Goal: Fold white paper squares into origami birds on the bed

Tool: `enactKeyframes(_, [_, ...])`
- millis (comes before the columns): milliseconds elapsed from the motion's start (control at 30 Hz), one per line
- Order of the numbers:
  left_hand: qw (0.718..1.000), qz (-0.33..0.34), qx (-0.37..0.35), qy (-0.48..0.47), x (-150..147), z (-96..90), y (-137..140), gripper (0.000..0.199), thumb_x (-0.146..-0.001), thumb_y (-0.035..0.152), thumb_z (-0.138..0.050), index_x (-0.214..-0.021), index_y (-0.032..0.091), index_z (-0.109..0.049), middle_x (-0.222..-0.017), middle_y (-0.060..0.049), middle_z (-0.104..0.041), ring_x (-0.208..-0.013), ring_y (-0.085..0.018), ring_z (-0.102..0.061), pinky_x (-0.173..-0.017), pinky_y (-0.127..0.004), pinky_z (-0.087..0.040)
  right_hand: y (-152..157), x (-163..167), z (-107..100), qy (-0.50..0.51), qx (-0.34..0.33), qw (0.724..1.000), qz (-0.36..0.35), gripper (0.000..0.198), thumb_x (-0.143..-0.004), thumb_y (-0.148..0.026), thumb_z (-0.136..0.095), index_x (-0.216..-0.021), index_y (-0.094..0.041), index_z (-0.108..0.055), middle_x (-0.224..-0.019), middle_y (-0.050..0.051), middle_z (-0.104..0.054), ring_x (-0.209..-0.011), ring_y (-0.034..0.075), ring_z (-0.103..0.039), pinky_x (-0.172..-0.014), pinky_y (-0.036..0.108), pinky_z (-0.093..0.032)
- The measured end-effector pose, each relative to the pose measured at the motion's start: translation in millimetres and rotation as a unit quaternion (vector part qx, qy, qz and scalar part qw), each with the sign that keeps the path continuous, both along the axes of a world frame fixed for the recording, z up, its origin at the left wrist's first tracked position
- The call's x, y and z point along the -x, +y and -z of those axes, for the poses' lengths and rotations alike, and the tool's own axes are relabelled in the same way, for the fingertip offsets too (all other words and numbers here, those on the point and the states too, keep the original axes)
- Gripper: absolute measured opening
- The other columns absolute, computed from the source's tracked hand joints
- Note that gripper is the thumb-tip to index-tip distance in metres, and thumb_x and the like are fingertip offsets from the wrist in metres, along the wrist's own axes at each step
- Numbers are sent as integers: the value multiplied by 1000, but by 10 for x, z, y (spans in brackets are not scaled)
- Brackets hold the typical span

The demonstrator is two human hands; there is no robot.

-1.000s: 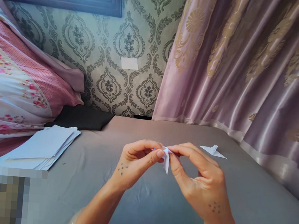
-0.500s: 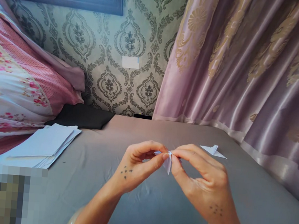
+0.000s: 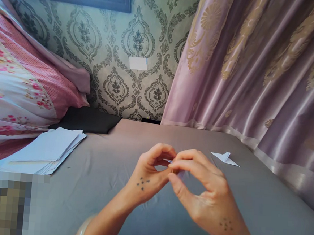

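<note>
Above the middle of the grey-covered surface, my left hand [image 3: 151, 175] pinches a small piece of folded white paper [image 3: 168, 160]. Only a thin edge of the paper shows; fingers hide the rest. From the other side my right hand [image 3: 205, 190] reaches across, its fingertips closed against the left fingertips at the same paper. Both hands touch there. Beyond the right hand, a folded paper figure [image 3: 226, 158] with a pointed flat base and a raised tip lies on the cloth.
A stack of white paper sheets [image 3: 43, 146] rests at the left, in front of a dark flat case [image 3: 91, 121]. The grey sheet [image 3: 96, 163] covers the surface. Floral fabric [image 3: 15, 81] hangs at the left, a pink curtain [image 3: 218, 64] at the right. A blurred patch hides the lower left corner.
My right hand has shifted left over the left fingertips, and my left hand has moved slightly right. The paper's hanging white flap, visible before, is now hidden behind fingers.
</note>
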State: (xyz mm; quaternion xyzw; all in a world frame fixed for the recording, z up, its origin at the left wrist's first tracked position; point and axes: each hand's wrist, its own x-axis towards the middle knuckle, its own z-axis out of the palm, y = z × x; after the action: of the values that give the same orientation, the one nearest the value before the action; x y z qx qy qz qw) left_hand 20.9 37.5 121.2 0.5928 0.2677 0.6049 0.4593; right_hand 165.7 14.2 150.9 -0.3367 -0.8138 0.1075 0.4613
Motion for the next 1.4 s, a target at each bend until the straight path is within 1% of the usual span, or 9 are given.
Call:
enactKeyframes(100, [999,-3,1,-32,-35,50,24,19,-77,25,-74,-89,17,-62,-77,0,-64,-69,-10,-61,-65,-20,-52,-2,6,4,9,9,1000,-2,25,-84,-13,-62,-105,-27,-63,-101,1,-65,-94,15,-62,-83,29,-52])
enactKeyframes(300, [997,-15,17,-69,55,-22,36,19,-81,20,-71,-100,20,-70,-86,-1,-69,-81,-13,-66,-76,-23,-55,29,-115,23,28,-14,991,130,46,-81,-29,-68,-124,-30,-53,-122,5,-58,-110,22,-58,-93,39,-51])
enactKeyframes(467, [996,-14,24,-83,82,-59,12,13,-84,22,-68,-95,22,-75,-100,-3,-70,-92,-16,-66,-80,-24,-56,41,19,104,7,10,991,132,61,-79,-27,-68,-134,-30,-42,-124,6,-57,-112,23,-58,-94,42,-52])
enactKeyframes(600, [988,26,66,-137,60,-23,28,11,-85,23,-68,-93,21,-75,-98,-3,-73,-89,-16,-68,-81,-26,-57,69,99,125,43,-39,989,137,51,-82,-15,-60,-129,-28,-45,-116,5,-59,-106,20,-59,-92,39,-52])
enactKeyframes(767, [975,40,100,-195,35,-15,50,10,-83,24,-69,-91,20,-75,-94,-3,-75,-84,-16,-70,-82,-30,-58,105,92,83,53,-109,982,145,29,-81,-13,-63,-107,-25,-56,-114,6,-55,-107,21,-57,-94,41,-50])
enactKeyframes(967, [975,27,90,-201,16,-17,35,12,-81,26,-71,-91,19,-75,-94,-5,-76,-89,-20,-70,-86,-37,-57,130,127,124,61,-160,973,155,30,-80,-7,-64,-103,-24,-64,-109,5,-58,-99,20,-59,-87,40,-52])
enactKeyframes(1200, [985,29,54,-161,34,31,48,20,-79,18,-73,-98,25,-75,-99,-1,-75,-93,-15,-68,-87,-26,-54,123,88,124,72,-96,984,135,20,-86,-11,-61,-98,-26,-67,-114,4,-57,-101,17,-60,-88,35,-51])
enactKeyframes(1333, [991,22,26,-133,66,10,52,16,-79,18,-73,-93,25,-76,-99,-2,-71,-92,-14,-65,-83,-24,-53,126,59,100,60,-60,993,81,17,-87,-15,-62,-97,-27,-66,-102,0,-64,-95,14,-62,-84,28,-51])
enactKeyframes(1400, [993,26,22,-117,78,-6,48,13,-80,19,-72,-91,24,-77,-95,-1,-69,-89,-13,-64,-80,-23,-52,117,54,108,86,-39,992,90,13,-85,-18,-66,-93,-27,-62,-96,-2,-66,-90,12,-64,-82,26,-52])
